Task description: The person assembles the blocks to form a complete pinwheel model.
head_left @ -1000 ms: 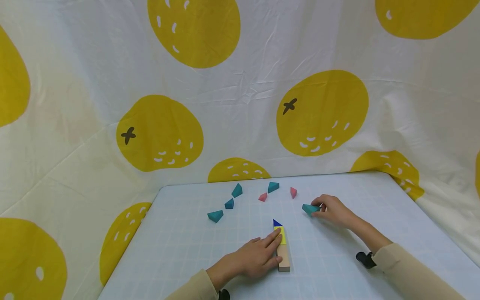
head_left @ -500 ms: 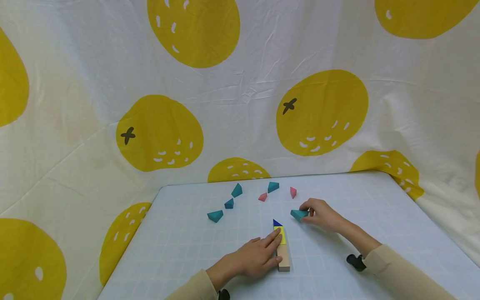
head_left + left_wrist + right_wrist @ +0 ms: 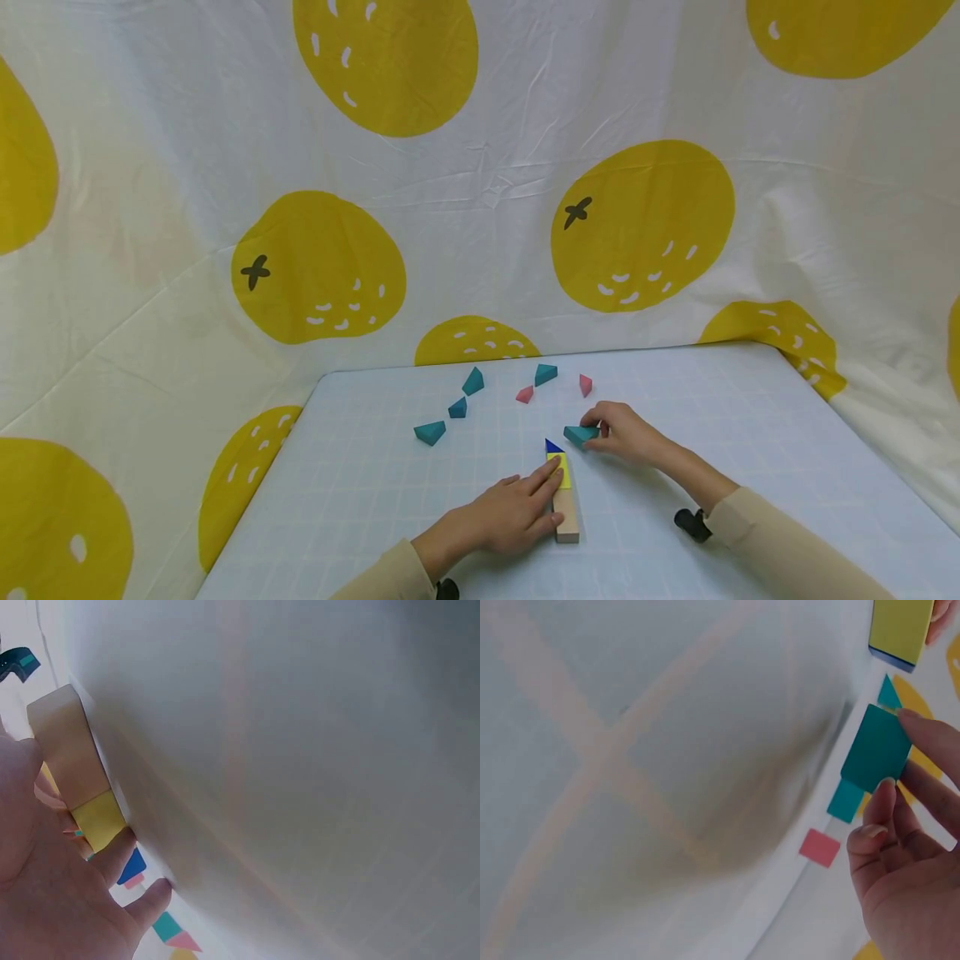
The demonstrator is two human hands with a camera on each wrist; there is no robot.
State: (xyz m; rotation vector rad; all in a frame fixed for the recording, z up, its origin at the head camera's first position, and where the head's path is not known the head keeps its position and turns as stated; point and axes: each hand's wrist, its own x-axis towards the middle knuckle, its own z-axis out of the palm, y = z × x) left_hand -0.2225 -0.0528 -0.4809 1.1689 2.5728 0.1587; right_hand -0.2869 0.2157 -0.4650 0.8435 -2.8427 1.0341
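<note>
Pinching a teal triangular block (image 3: 580,436) between thumb and fingers, the right hand (image 3: 627,435) is holding it just to the right of a small blue triangular block (image 3: 553,447), with a narrow gap showing between the two. Whether the teal piece is touching the desk (image 3: 337,500) cannot be told. The left hand (image 3: 516,510) is gripping nothing: its fingers are stretching out and resting on a yellow block (image 3: 566,477), while its thumb is lying against a plain wooden block (image 3: 567,512). Blue, yellow and wooden pieces are forming one line, touching end to end.

Farther back, one pink block (image 3: 525,395) and another pink block (image 3: 586,385) are lying near a far teal block (image 3: 546,374). Toward the left side, an upright-looking teal block (image 3: 472,382), a blue-teal block (image 3: 457,407) and a wide teal block (image 3: 430,432) are sitting apart from one another.

The right wrist view is showing a flat four-sided face of the held piece, which the head view is presenting as a triangle. The left wrist view is revealing the wooden piece's long face, partly hidden from above by the hand.
</note>
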